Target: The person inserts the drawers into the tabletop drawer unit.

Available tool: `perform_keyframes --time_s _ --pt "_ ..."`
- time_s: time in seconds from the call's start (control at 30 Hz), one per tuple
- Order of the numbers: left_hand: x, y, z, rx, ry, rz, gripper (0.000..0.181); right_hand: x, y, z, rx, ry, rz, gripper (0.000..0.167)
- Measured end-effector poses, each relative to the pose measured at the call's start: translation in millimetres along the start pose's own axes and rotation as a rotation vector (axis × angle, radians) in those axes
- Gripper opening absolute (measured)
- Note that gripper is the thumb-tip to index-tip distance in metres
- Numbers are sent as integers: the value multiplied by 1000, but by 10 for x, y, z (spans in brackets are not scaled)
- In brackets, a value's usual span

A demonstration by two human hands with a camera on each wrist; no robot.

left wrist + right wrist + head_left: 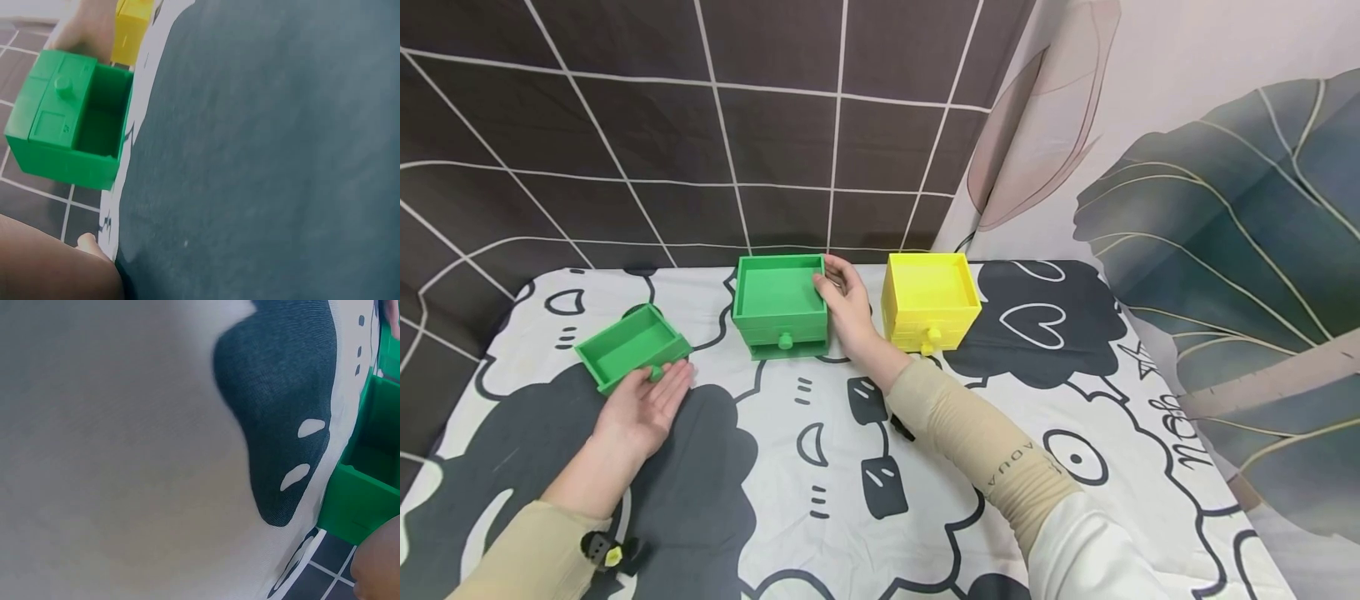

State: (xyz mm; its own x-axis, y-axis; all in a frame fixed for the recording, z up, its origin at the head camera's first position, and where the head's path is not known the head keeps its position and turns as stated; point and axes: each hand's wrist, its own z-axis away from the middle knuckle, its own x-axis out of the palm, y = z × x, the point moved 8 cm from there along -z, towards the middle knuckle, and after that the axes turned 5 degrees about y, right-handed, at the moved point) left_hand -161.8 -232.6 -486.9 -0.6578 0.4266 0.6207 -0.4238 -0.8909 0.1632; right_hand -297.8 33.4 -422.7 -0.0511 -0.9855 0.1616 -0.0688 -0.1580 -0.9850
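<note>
A green toy drawer cabinet [781,327] stands toward the back of the cloth, with a tray-like top, one knobbed drawer and an open slot below it. At its right side my right hand [852,312] grips the wall, thumb over the top rim. A loose green drawer [632,342] sits to the left, its inside bare. My left hand [643,408] lies palm up at its knobbed front, the fingers fairly straight and touching by the knob. In the left wrist view, the cabinet's slot [103,122] gapes under the upper drawer.
A yellow cabinet [931,308] with knobs stands right of the green one, close to my right forearm. The patterned cloth [820,550] covers the table. Behind it hangs a dark gridded curtain [775,133], and a leaf-print curtain [1225,250] is at the right.
</note>
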Motion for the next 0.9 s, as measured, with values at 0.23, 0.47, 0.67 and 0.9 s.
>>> perform_keyframes --time_s 0.23,0.47,0.67,0.9 --pt "-74 -136 36 -30 12 -46 23 5 -1 -7 7 2 1 44" --pt "-141 -323 107 -41 18 -133 31 13 -15 14 13 4 4 44" --pt "-190 -494 173 -32 8 -215 39 14 -9 12 6 4 5 44" --pt "-223 -713 219 18 -34 -374 30 8 -19 9 1 2 19 44"
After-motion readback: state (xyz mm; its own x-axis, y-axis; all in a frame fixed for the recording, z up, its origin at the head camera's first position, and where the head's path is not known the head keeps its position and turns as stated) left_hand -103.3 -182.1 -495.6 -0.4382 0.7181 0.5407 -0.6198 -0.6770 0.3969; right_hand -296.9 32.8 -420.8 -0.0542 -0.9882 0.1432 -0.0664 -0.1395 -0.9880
